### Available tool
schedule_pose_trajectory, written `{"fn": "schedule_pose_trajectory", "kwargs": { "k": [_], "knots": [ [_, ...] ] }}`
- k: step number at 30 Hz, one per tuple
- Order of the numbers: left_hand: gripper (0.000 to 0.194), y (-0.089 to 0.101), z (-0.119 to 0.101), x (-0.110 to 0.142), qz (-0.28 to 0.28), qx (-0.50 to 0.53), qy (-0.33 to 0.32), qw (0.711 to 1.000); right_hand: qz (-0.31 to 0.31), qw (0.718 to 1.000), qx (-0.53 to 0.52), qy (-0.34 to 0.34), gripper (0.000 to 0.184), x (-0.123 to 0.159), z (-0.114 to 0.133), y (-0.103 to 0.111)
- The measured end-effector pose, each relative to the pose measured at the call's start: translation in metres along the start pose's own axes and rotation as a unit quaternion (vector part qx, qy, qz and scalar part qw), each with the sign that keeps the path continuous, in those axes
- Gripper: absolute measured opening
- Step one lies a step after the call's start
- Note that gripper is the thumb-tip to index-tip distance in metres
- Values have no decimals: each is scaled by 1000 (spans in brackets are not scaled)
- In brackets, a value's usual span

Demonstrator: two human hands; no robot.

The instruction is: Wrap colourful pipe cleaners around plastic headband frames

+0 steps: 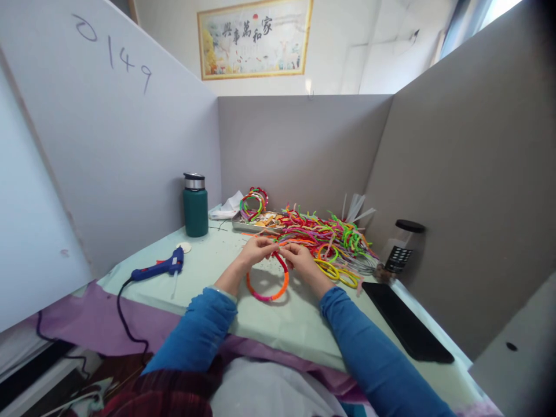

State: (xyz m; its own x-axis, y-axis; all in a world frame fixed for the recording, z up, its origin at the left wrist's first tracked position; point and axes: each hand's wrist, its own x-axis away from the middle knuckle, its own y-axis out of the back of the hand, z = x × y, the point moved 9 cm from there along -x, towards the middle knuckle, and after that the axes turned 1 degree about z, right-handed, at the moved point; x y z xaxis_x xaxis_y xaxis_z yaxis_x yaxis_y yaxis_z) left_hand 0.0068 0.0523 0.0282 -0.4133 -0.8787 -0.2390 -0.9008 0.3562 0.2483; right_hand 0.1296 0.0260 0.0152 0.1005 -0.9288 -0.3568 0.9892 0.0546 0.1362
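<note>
Between my hands hangs a ring wrapped in orange, red and pink pipe cleaner [284, 284], held up at its top edge. My left hand [257, 253] pinches the ring's upper left part with thumb and fingers. On the upper right of the ring, my right hand [299, 259] is closed with its fingertips close to the left ones. What lies right between the fingertips is too small to make out. Just beyond the hands spreads a heap of colourful pipe cleaners [313, 229], with yellow rings [328, 269] at its near side.
A metal tray [243, 225] with small pieces and finished-looking wrapped rings [254, 204] stands at the back. On the left are a green bottle [196, 208] and a blue glue gun [158, 268] with its cord. A clear jar [397, 252] and black flat object [406, 321] lie right.
</note>
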Motion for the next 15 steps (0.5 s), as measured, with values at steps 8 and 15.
{"fn": "schedule_pose_trajectory", "kwargs": {
  "k": [8, 15],
  "knots": [
    [46, -6, 1, 1, 36, 1, -2, 999, -13, 1000, -10, 13, 28, -2, 2, 9],
    [44, -17, 5, -2, 73, -40, 1, 997, -84, 989, 93, 77, 19, -8, 13, 18]
  ]
}}
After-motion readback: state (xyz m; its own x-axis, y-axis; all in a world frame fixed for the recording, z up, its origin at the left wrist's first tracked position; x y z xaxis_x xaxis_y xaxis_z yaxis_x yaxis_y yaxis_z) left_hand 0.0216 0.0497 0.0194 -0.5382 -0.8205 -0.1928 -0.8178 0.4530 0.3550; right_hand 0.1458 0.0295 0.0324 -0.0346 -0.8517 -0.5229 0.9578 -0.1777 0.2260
